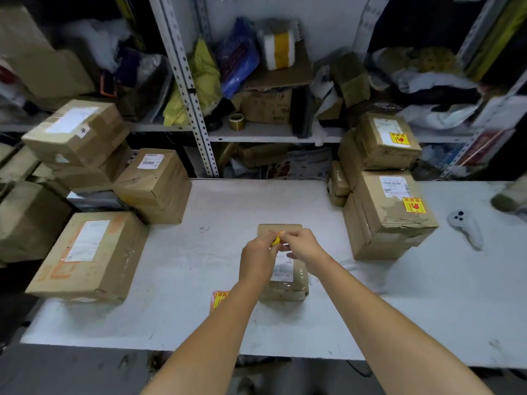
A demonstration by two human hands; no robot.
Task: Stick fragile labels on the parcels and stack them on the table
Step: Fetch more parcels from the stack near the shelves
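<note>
Two pinches, left hand (258, 259) and right hand (302, 248), both closed on one small yellow label (276, 240) just over the parcel (288, 283) midway along the table (185, 295) toward its front edge; thin, limp, tacky, probably best kept by its corners

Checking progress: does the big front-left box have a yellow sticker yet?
No, the big box carries just a white label and orange marks.

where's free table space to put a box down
Bare table between the left boxes and the parcel; also behind the parcel, and near right, in front of the stack and controller. Left edge is crowded.
</note>
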